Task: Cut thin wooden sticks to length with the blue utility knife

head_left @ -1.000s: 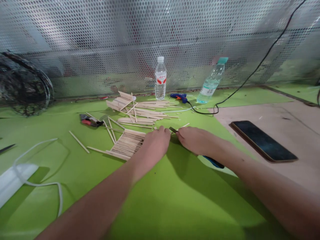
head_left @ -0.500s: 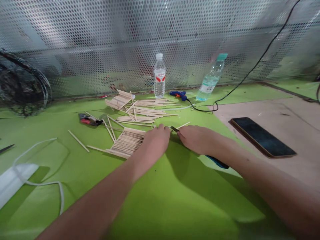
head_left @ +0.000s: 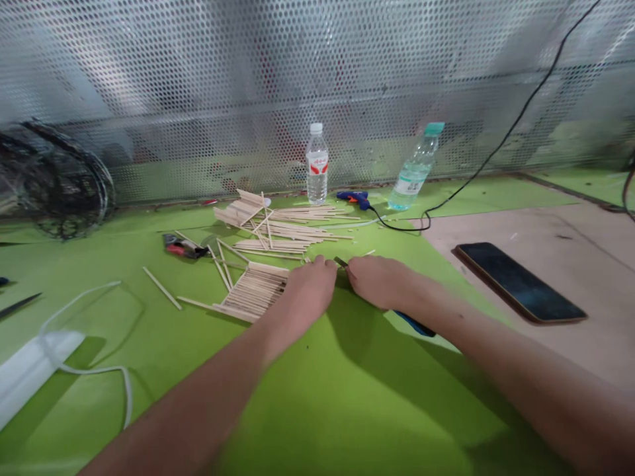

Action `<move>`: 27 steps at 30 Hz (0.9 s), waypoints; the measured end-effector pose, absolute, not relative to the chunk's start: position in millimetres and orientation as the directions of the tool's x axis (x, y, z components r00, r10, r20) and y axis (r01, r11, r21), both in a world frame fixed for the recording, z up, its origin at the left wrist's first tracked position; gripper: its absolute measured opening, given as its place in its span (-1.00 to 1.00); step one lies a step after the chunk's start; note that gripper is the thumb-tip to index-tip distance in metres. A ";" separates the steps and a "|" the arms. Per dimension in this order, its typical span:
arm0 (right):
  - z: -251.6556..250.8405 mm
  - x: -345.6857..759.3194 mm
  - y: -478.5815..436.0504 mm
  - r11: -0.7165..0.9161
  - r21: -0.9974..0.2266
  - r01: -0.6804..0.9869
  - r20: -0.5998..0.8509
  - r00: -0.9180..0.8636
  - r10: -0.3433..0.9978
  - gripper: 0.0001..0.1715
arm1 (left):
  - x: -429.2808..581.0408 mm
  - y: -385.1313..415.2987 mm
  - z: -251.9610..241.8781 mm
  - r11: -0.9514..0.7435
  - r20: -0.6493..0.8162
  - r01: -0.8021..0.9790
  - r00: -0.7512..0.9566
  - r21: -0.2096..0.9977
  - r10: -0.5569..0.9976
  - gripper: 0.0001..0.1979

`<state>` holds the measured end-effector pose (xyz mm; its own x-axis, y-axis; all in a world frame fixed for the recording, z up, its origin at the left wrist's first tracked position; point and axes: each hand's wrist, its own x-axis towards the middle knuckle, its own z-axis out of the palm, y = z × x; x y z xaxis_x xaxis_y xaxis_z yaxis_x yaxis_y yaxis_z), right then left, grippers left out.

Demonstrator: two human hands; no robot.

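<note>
A flat panel of wooden sticks (head_left: 254,289) laid side by side lies on the green mat (head_left: 347,396), near the middle of the table. The left hand (head_left: 310,291) rests palm down at the panel's right end, fingers curled over the stick ends and pressing them to the mat. Its forearm runs in from the lower left, low and nearly straight.

Just beside it, the right hand (head_left: 380,281) is closed around a cutter with a blue handle (head_left: 417,324); the dark blade (head_left: 341,262) pokes out past the fingertips and points at the left hand, while the handle's end shows under the wrist. The right forearm comes in from the lower right, also low over the mat. The two hands are almost touching at the knuckles.

Behind the panel is a loose heap of sticks (head_left: 282,228), too many and too tangled to count, and one single stick (head_left: 161,288) lies apart to the left. A red and black tool (head_left: 182,247) sits left of the heap. Two water bottles stand by the perforated metal wall: a clear bottle with a red label (head_left: 317,165) upright and a bottle with a green cap (head_left: 417,168) that looks tilted. One blue glue gun (head_left: 353,196) lies between them, and one phone (head_left: 518,283) lies to the right.
</note>
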<state>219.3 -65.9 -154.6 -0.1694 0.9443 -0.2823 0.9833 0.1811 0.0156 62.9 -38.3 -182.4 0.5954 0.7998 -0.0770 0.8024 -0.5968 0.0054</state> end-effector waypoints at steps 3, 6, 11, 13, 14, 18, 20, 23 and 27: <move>-155.1 219.7 -65.4 0.172 0.015 0.985 -0.282 -0.161 0.946 -0.61 | 63.3 -39.3 -181.1 -0.582 -0.083 0.813 0.581 0.019 0.809 -0.66; -156.0 221.8 -64.9 0.195 0.030 0.980 -0.295 -0.178 0.939 -0.60 | 63.4 -39.5 -179.0 -0.594 -0.100 0.804 0.592 0.020 0.799 -0.68; -154.2 218.4 -66.0 0.176 0.045 0.983 -0.304 -0.154 0.940 -0.62 | 63.4 -38.7 -180.0 -0.579 -0.083 0.815 0.578 0.013 0.812 -0.68; -152.5 215.2 -68.9 0.180 0.061 0.982 -0.288 -0.155 0.945 -0.61 | 63.6 -38.7 -181.0 -0.572 -0.087 0.820 0.571 0.014 0.816 -0.67; -151.8 213.7 -70.2 0.177 0.068 0.982 -0.287 -0.150 0.946 -0.60 | 63.7 -38.8 -181.3 -0.576 -0.090 0.818 0.575 0.017 0.813 -0.66; -149.7 211.6 -70.6 0.146 0.051 0.988 -0.282 -0.126 0.951 -0.61 | 63.5 -38.6 -182.7 -0.578 -0.084 0.816 0.577 0.019 0.812 -0.66; -149.2 213.7 -69.6 0.154 0.034 0.987 -0.284 -0.138 0.949 -0.60 | 63.6 -38.4 -183.4 -0.567 -0.091 0.824 0.566 0.012 0.820 -0.66; -148.7 216.5 -68.0 0.158 0.020 0.987 -0.297 -0.145 0.944 -0.58 | 64.4 -38.6 -184.3 -0.565 -0.096 0.825 0.565 0.021 0.820 -0.63; -148.3 213.9 -63.9 0.138 0.023 0.990 -0.306 -0.125 0.944 -0.61 | 63.1 -40.1 -184.3 -0.571 -0.114 0.821 0.569 0.017 0.815 -0.61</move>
